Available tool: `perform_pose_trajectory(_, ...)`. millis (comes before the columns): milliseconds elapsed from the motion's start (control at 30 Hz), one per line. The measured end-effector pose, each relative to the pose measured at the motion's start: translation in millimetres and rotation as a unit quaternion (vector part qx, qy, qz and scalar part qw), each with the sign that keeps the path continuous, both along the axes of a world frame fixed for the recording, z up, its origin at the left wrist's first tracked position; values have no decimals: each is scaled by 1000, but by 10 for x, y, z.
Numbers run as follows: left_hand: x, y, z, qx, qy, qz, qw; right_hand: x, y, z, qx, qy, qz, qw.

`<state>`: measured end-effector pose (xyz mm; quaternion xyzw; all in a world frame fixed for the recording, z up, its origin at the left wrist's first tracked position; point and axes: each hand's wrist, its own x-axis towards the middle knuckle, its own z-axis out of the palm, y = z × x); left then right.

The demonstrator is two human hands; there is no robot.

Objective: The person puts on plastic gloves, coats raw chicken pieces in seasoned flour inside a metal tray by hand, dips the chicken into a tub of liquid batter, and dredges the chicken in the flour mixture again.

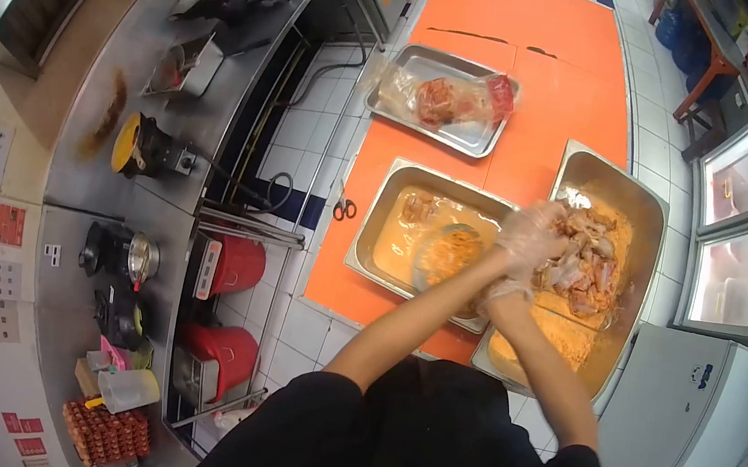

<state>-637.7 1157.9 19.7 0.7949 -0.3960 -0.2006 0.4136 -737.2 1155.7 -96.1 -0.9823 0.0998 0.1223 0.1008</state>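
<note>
Both my hands wear clear plastic gloves. My left hand (532, 235) reaches across to the left edge of a heap of raw chicken pieces (585, 263); its fingers are blurred, so I cannot tell whether they grip any. Nearer to me, my right hand (507, 292) is just below the left one, over the neighbouring rims of two steel pans, its fingers mostly hidden. The chicken lies in the deep right pan (638, 290) on orange-tinted breading flour (555, 343). In the left pan (375, 224) is an orange-brown liquid with a round wire strainer (449, 256) in it.
On the orange table (538, 18), a shallow steel tray (473, 142) holds a plastic bag of meat (440, 101). Black scissors (344, 209) lie by the left edge. A steel counter with pots runs along the left; a white chest (688, 411) and lit display fridge (747, 229) stand right.
</note>
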Motion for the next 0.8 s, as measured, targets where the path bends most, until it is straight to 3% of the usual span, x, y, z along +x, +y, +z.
perform_pose_trajectory(33,116,257,261,-27,16,37,999,179,100,650,-35,95,-11,995)
perform_pose_trajectory(100,305,718,444,-59,37,127,990,355,102,1235,-93,184,-9,978)
perform_pose_trajectory(167,537,1228,11,-121,-76,176,974,492,82,1390,-159,188,25,969)
perform_pose_trajectory(267,548,2011,-161,41,-54,229,971,739,38,1560,-194,202,-3,960)
perform_pose_trajectory(333,502,2372,-515,108,-70,239,963,845,57,1506,-214,206,15,955)
perform_pose_trajectory(400,493,2594,-882,176,-196,212,941,930,99,1393,-236,186,15,954)
perform_pose_trajectory(533,329,2564,-861,169,-188,265,931,910,38,1097,-183,197,42,962)
perform_pose_trajectory(700,287,2630,-974,16,-168,277,946,828,128,684,-123,111,39,985)
perform_pose_trajectory(800,281,2682,-1056,40,-155,273,949,928,318,271,-82,94,5,992)
